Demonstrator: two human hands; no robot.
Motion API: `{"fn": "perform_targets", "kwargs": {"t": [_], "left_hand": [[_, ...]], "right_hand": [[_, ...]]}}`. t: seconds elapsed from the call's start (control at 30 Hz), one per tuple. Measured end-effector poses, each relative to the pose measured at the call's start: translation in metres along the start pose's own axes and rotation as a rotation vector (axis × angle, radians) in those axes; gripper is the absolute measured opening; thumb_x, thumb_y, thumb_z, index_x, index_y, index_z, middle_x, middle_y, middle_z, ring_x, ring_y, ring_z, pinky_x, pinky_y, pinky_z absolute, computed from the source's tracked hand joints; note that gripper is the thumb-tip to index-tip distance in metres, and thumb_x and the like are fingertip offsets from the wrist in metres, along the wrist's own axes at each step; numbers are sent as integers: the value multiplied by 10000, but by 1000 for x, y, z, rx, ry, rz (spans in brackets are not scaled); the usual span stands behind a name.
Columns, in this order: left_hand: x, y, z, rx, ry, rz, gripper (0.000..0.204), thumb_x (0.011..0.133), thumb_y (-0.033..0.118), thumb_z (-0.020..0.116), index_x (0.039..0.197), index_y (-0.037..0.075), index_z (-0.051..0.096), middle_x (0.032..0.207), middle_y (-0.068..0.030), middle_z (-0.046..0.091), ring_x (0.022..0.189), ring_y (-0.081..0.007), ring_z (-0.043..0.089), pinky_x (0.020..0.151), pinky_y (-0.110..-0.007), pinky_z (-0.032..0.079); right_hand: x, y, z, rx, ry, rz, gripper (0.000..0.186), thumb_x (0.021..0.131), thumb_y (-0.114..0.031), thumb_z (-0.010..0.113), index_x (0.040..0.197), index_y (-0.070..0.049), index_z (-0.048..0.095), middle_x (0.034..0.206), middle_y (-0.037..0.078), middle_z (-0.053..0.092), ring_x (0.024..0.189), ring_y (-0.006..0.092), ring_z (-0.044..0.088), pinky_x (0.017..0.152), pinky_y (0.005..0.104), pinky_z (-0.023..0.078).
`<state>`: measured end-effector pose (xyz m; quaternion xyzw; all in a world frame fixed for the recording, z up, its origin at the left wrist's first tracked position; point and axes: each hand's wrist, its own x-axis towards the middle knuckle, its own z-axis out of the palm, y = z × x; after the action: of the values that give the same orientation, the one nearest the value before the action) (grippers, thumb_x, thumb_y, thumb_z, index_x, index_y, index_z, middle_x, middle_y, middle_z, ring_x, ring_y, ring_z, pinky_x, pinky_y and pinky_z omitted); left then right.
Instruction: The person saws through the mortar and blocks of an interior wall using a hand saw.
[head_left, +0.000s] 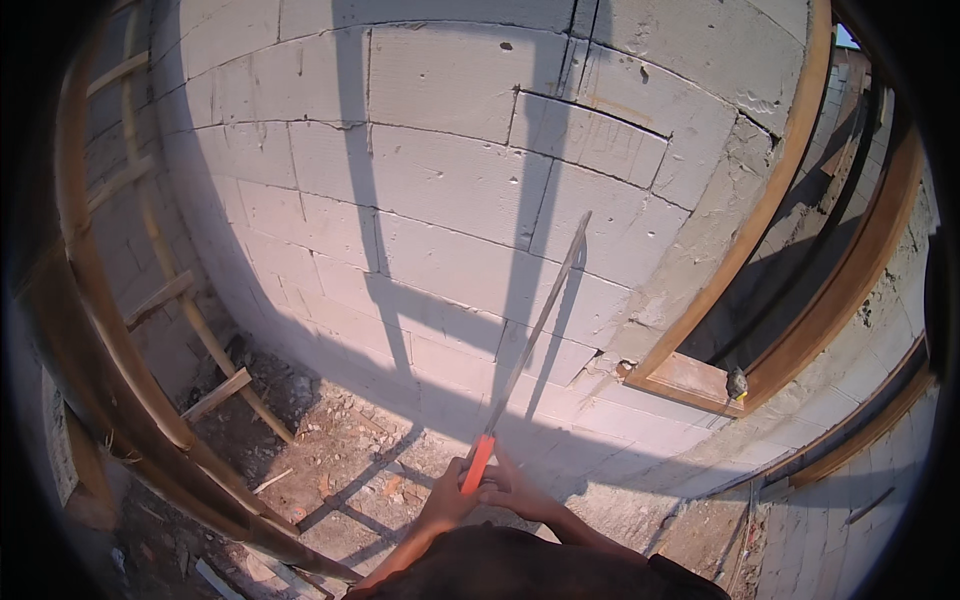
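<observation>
In front of my body I hold up a long tool (480,463) with an orange-red handle and a thin grey metal blade. Its blade points away toward the wall, and the view does not show its exact kind. My left hand (450,497) is closed around the handle from the left. At the handle's right side is my right hand (515,490), fingers bent against its lower part. Ahead rises a wall of pale blocks (440,180), with the blade's shadow falling on it. Whether the blade tip touches the wall I cannot tell.
At left stand a wooden pole ladder (165,290) and thick curved-looking timbers (130,350). A wooden window frame (690,385) is set in the wall at right, a small object (738,384) on its sill. Rubble (350,460) covers the ground below.
</observation>
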<state>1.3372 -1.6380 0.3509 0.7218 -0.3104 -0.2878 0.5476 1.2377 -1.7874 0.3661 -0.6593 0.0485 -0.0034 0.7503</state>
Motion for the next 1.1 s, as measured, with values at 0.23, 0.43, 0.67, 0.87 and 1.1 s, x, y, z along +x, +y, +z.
{"fn": "perform_targets", "kwargs": {"t": [0.23, 0.43, 0.67, 0.87, 1.1], "left_hand": [[25, -18, -19, 139, -102, -14, 393, 915, 353, 618, 1058, -12, 623, 872, -157, 676, 857, -272, 660, 793, -401, 494], [35, -12, -22, 75, -240, -51, 361, 906, 341, 630, 918, -20, 637, 798, -146, 659, 765, -270, 640, 714, -395, 484], [54, 7, -35, 1, 103, 183, 421, 953, 365, 602, 768, -11, 577, 599, -56, 502, 581, -156, 489, 556, -354, 412], [111, 44, -61, -175, 130, 168, 497, 987, 416, 551, 676, 31, 505, 574, 3, 448, 552, -97, 413, 507, -324, 355], [121, 48, -60, -220, 127, 89, 502, 982, 419, 560, 640, 57, 495, 573, 26, 442, 547, -81, 395, 504, -316, 344]], "right_hand": [[69, -122, -68, -805, 778, -72, 568, 864, -362, 717, 1228, 30, 526, 742, 113, 678, 695, 197, 658, 666, 340, 517], [154, -210, -98, -1276, 1183, -134, 429, 895, -392, 628, 976, 29, 612, 711, 199, 666, 733, 400, 674, 686, 500, 518], [194, -284, -16, -1409, 1153, -340, 264, 901, -234, 576, 871, 23, 626, 770, 256, 676, 768, 444, 680, 703, 533, 530], [244, -349, -27, -1425, 1159, -530, 294, 903, -236, 526, 881, 9, 687, 815, 288, 673, 809, 474, 667, 739, 539, 530], [259, -345, -39, -1433, 1175, -446, 233, 839, -154, 548, 801, 20, 698, 809, 256, 691, 805, 430, 693, 732, 491, 549]]}}
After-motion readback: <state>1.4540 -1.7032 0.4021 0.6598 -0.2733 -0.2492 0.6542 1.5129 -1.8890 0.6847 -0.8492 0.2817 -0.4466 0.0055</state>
